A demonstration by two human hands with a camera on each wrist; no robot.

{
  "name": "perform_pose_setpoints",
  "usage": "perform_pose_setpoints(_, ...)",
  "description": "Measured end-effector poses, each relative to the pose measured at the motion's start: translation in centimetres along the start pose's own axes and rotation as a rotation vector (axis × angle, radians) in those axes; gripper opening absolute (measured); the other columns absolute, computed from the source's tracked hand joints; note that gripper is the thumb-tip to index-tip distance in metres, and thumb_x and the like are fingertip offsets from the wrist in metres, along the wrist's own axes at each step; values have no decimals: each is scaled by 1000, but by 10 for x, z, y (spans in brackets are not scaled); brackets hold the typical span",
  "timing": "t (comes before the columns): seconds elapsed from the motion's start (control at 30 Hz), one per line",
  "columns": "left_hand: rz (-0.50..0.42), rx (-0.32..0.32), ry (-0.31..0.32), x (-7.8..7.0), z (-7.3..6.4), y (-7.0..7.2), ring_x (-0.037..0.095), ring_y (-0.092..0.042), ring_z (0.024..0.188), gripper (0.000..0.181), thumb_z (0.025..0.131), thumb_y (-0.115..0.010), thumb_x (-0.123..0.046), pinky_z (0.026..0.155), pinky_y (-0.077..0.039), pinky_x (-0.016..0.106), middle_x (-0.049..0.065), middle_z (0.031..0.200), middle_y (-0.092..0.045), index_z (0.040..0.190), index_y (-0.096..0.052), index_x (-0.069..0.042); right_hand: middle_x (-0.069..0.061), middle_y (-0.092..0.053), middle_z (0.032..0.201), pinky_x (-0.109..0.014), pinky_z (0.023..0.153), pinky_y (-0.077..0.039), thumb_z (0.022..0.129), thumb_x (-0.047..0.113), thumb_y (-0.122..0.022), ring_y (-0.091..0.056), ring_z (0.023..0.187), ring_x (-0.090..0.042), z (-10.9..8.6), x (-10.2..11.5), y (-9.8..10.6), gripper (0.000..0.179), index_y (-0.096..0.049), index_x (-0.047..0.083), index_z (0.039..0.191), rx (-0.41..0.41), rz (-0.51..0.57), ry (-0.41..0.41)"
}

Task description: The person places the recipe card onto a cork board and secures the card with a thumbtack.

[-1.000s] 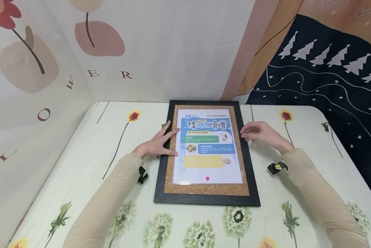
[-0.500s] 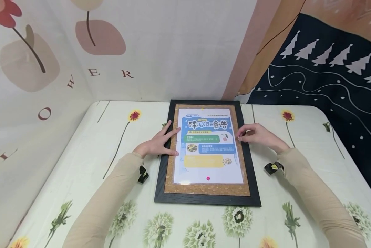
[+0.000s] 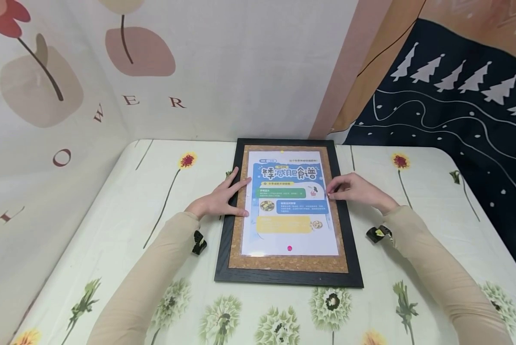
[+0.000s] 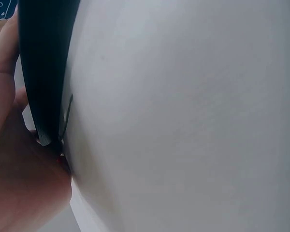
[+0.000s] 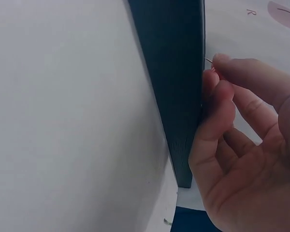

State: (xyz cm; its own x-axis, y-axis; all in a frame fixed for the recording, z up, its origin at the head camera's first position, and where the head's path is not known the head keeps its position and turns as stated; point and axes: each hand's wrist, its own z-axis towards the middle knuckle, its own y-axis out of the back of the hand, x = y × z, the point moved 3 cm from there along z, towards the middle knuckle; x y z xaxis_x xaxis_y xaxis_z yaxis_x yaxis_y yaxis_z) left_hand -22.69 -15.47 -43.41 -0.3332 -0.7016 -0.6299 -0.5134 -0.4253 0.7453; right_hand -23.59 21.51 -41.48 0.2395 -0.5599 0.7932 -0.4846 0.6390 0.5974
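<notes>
A printed poster in clear plastic lies on a cork board with a black frame. A pink pushpin sits at the poster's bottom edge, and a small yellow pin at its top. My left hand rests spread across the frame's left side, fingertips on the poster's left edge. At the poster's right edge, my right hand pinches a pushpin between thumb and fingers. Its thin metal point shows in the right wrist view; the head is mostly hidden by the fingertips.
The board lies on a table covered with a flower-print cloth, its far end near the pale curtain. A dark tree-print cloth hangs at the right. Both wrists carry black straps.
My right hand has moved left, from the frame's right side to the poster's right edge, with the pushpin in its fingers. The left hand stays in place.
</notes>
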Motion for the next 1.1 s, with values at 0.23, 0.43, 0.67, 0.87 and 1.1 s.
perform_pose_setpoints(0.23,9,1,3,1,1,-1,41,5,144,100,81,-78,-41,108,-16,62,14,159,18,156,-18,-16,-8,-67,96,-28,71,-43,88,3,-70,-54,79,-23,1,0,-3,10,-73,2,98,-14,-53,-2)
perform_pose_setpoints(0.43,6,3,3,1,1,-1,40,6,144,100,81,-78,-42,108,-16,62,13,159,19,156,-17,-16,-8,-67,95,-28,71,-42,88,5,-71,-53,79,-24,1,0,-5,10,-73,3,97,-21,-53,-15)
perform_pose_setpoints(0.67,2,1,5,-1,0,0,40,6,144,100,81,-78,-42,108,-16,63,14,159,18,156,-18,-16,-8,-67,97,-29,70,-40,88,6,-72,-52,80,-23,1,1,-6,12,-73,2,99,-11,-34,-33)
perform_pose_setpoints(0.87,6,2,9,-2,0,0,40,6,144,100,81,-78,-41,108,-16,62,13,159,18,156,-17,-16,-8,-66,97,-29,70,-41,88,7,-72,-53,79,-23,-1,4,-4,11,-73,3,98,-9,-52,-30)
perform_pose_setpoints(1.1,8,1,3,-2,0,0,40,5,144,100,81,-78,-41,108,-16,62,14,159,17,156,-18,-16,-8,-66,97,-28,69,-43,87,3,-71,-55,78,-22,0,2,-2,10,-73,2,97,-18,-92,-20)
